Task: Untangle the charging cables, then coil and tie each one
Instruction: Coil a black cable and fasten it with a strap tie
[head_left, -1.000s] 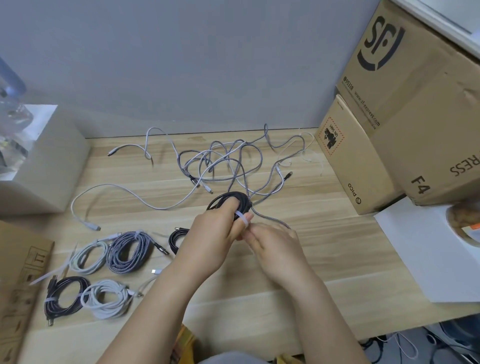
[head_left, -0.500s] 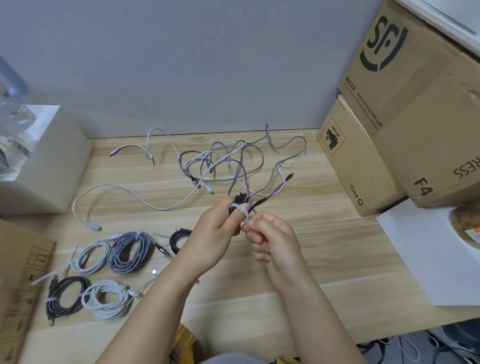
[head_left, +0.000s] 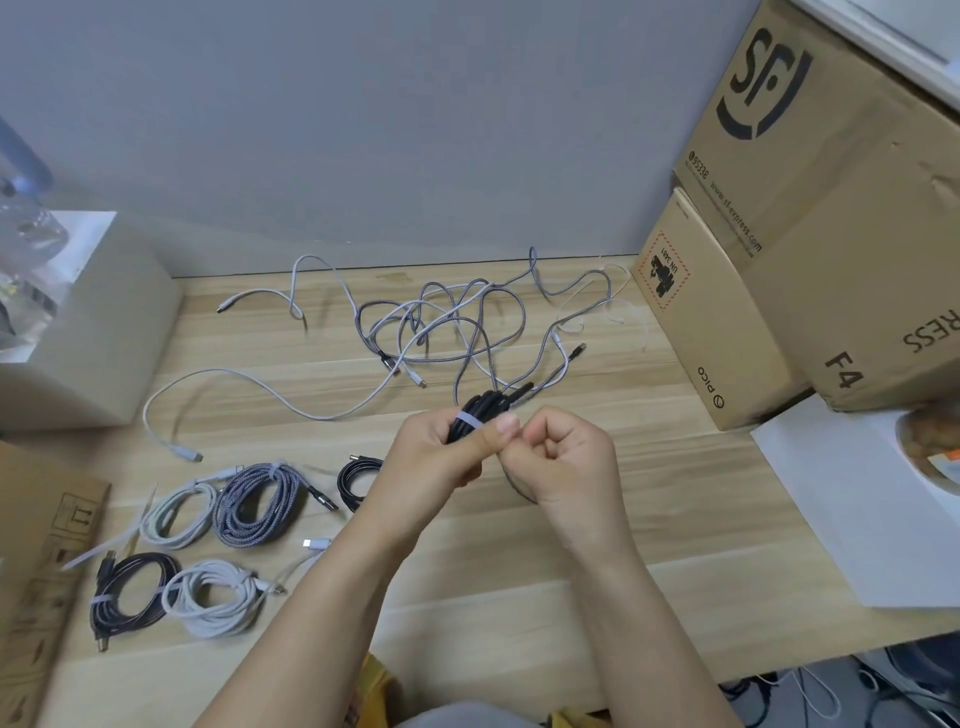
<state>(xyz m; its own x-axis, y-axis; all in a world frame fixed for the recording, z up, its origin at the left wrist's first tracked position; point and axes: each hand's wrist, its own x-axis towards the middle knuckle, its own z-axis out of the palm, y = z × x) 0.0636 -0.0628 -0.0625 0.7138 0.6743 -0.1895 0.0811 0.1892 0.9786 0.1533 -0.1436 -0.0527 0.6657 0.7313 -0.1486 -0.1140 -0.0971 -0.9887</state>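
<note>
While the left hand grips a coiled black cable bundle banded by a pale tie, the right hand beside it pinches the tie's end in curled fingers, with a loose grey tangle of cables just beyond and five tied coils left of the hands.

Black coil half hidden (fingers cover it), tie end unseen

**Layout on your worktop**

Your hands meet mid-worktop. Behind them lies the tangled cables; to your left, five coiled cables; to your right, stacked boxes against the wall.
</note>
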